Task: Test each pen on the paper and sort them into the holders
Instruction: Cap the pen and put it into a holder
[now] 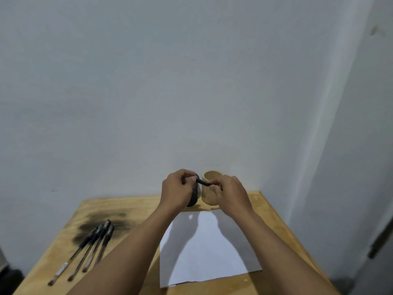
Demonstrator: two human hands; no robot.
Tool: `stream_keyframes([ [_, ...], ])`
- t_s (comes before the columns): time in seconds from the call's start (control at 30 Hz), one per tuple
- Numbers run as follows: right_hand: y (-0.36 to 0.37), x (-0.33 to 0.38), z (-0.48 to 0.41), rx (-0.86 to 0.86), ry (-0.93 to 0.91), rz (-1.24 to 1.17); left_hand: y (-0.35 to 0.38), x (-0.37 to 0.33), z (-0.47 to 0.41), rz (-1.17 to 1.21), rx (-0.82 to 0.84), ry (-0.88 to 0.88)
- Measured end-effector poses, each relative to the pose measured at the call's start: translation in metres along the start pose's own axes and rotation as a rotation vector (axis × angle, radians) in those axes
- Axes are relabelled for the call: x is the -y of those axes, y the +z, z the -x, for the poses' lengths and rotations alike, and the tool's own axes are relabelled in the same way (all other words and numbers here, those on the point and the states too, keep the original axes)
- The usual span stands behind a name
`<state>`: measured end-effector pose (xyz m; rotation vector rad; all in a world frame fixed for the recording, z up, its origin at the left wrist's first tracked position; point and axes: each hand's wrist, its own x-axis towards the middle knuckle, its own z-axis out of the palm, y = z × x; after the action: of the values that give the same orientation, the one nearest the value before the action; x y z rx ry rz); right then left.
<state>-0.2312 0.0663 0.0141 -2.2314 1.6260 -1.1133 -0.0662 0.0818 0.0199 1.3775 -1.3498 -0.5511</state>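
Over the smudged wooden table by white walls, left hand and right hand pinch a pen

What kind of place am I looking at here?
Likely a plain room corner used as a small desk: a wooden table stands against bare white walls and carries a sheet of paper, loose pens, a black holder and a tan holder.
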Motion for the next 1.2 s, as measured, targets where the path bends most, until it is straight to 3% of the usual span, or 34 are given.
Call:
stream_keyframes([
  [0.1,-0.012,-0.012,-0.012,-0.029,0.048,-0.015,0.026,0.006,0.007,0.007,-0.075,-0.039],
  [0.27,-0.03,-0.027,-0.044,-0.101,0.216,-0.203,0.082,0.031,0.03,-0.007,0.063,-0.103],
  [0.5,-0.017,-0.039,-0.086,-0.108,0.241,-0.364,0.124,0.049,0.017,-0.055,-0.069,-0.097],
  [0.83,0.024,-0.055,-0.098,-0.012,0.319,-0.349,0.152,0.049,0.005,-0.02,-0.217,-0.169],
  [1.2,0.029,-0.067,-0.098,-0.036,0.328,-0.35,0.164,0.055,-0.004,-0.062,-0.338,-0.196],
])
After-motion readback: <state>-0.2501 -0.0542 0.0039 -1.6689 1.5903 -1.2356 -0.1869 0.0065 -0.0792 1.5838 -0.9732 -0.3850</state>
